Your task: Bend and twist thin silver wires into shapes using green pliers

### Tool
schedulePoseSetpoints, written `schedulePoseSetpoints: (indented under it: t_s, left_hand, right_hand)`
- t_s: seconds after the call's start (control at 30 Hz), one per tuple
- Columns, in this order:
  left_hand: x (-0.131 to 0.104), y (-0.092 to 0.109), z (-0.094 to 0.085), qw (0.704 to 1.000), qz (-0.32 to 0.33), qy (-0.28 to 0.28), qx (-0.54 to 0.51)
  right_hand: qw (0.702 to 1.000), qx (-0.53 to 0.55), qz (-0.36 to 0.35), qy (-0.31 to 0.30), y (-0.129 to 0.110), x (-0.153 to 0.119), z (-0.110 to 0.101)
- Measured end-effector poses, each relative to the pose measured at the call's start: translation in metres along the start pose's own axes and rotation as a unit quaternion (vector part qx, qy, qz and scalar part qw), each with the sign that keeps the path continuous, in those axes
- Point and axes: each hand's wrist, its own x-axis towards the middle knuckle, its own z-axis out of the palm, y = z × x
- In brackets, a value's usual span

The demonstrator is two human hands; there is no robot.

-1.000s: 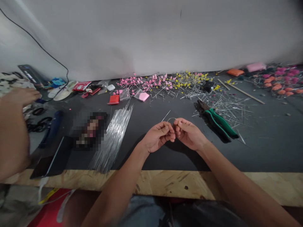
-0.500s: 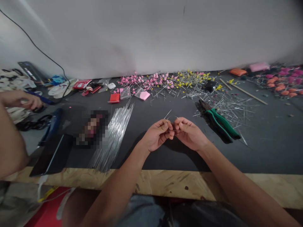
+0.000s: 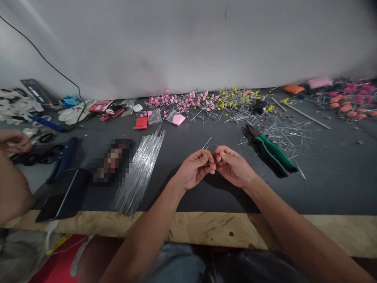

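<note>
Between my two hands is a thin metal wire, bent into a loop with one straight end sticking up to the left. My left hand pinches it between thumb and fingers. On the other side of the loop, my right hand also grips the wire, its fingertips close to the left ones. Both hands are just above the dark tabletop. Green-handled pliers lie to the right of my right hand. A bundle of straight wires is spread to the left of my left hand.
Pink-tipped wires and yellow-tipped wires are piled along the wall. Loose wires lie behind the pliers. At the left are another person's hand, a dark tablet-like object and a blue-handled tool. The wooden table edge runs in front.
My hands hold the wire loop in nearly the same position. The other person's hand at the left has moved away from the blue tool there, toward the left and down.
</note>
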Motion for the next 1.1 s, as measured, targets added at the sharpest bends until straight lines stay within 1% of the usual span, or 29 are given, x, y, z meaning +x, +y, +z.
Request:
schedulePoseSetpoints:
  t_s: [0.2, 0.43, 0.6, 0.83, 0.97, 1.1]
  left_hand:
    - [0.0021, 0.0003, -0.0033, 0.999, 0.032, 0.002, -0.018]
    - [0.0017, 0.0023, 0.0006, 0.999, 0.041, -0.008, -0.012]
    - [0.0010, 0.0024, 0.0027, 0.999, 0.038, -0.002, 0.001]
    - [0.0011, 0.0028, 0.0018, 0.999, 0.036, -0.010, 0.003]
    - [0.0019, 0.0024, 0.0010, 0.999, 0.041, 0.001, 0.006]
    - [0.0019, 0.0025, 0.0004, 0.999, 0.038, 0.008, 0.008]
  right_hand:
    - [1.000, 0.022, -0.005, -0.008, -0.0015, 0.0025, 0.0036]
    - [1.000, 0.008, -0.009, -0.012, -0.0010, 0.0015, 0.0022]
    - [1.000, 0.001, -0.011, -0.021, -0.0009, 0.0012, 0.0009]
    - [1.000, -0.014, -0.004, 0.000, -0.0028, 0.0005, 0.0031]
    - [1.000, -0.025, -0.003, 0.016, -0.0035, 0.0020, 0.0033]
    - [0.999, -0.039, -0.009, 0.014, -0.0062, 0.0030, 0.0034]
